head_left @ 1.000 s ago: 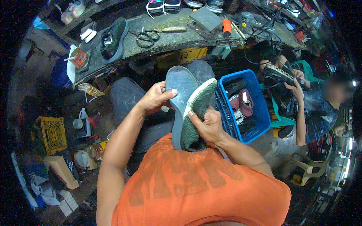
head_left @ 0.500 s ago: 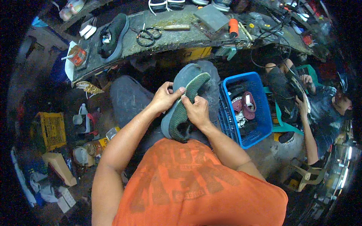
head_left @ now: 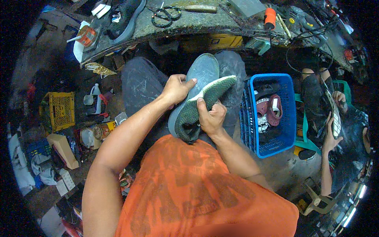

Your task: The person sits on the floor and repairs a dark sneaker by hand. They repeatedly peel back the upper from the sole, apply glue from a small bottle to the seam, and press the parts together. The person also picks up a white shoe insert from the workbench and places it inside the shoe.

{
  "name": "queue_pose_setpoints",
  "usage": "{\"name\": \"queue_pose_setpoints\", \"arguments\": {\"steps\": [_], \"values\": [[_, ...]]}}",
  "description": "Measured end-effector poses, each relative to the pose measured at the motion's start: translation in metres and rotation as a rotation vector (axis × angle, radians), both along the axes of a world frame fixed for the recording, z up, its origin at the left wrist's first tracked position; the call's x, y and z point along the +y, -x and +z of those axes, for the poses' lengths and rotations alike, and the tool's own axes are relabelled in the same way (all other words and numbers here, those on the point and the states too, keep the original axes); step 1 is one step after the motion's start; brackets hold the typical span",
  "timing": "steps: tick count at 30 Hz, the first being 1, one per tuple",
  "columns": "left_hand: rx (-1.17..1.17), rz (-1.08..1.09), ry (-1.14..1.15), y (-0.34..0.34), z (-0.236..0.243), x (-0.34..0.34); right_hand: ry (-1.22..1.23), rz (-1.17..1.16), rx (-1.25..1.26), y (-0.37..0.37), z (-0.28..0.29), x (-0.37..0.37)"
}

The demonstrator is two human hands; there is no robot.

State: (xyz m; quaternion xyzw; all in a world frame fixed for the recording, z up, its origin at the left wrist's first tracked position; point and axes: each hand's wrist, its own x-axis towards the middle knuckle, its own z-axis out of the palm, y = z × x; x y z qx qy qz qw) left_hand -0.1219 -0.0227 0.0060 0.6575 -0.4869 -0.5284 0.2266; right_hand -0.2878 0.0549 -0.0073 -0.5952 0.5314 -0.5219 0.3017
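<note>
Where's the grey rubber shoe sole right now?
In the head view, the sole is near centre, above the orange shirt, held at its left edge by the left hand, with the dark green mesh upper overlapping its right side.

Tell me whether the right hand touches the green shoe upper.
Touching: the head view shows the right hand gripping the green upper near its pale edge.

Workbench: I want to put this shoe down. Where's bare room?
The bench has a bare patch bordered by scissors, a wooden-handled tool, an orange cylinder and its front edge. A dark shoe and jar crowd the left end, black cables the right.
</note>
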Motion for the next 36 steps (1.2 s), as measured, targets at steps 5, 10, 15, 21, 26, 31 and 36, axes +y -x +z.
{"name": "queue_pose_setpoints", "arguments": {"steps": [5, 10, 15, 21, 26, 31, 36], "values": [[0.146, 0.041, -0.229, -0.002, -0.008, -0.008, 0.048, -0.024, 0.029, -0.003, -0.005, -0.003], [0.194, -0.019, 0.049, -0.006, 0.008, 0.009, -0.039, -0.037, 0.016, -0.005, 0.008, -0.004], [-0.145, -0.052, 0.078, -0.022, 0.018, 0.056, -0.161, -0.075, 0.134, -0.01, 0.007, -0.003], [-0.203, -0.031, 0.105, -0.026, 0.011, 0.036, 0.04, -0.035, 0.23, -0.018, -0.002, -0.002], [-0.274, -0.018, 0.095, -0.018, -0.016, 0.022, 0.152, -0.011, 0.141, -0.011, -0.01, 0.0], [-0.199, -0.036, 0.045, -0.017, -0.03, 0.014, 0.21, -0.034, 0.142, -0.006, -0.012, 0.001], [0.054, -0.084, 0.008, -0.029, -0.001, 0.036, -0.131, -0.042, -0.102, 0.001, 0.009, -0.001]]}}
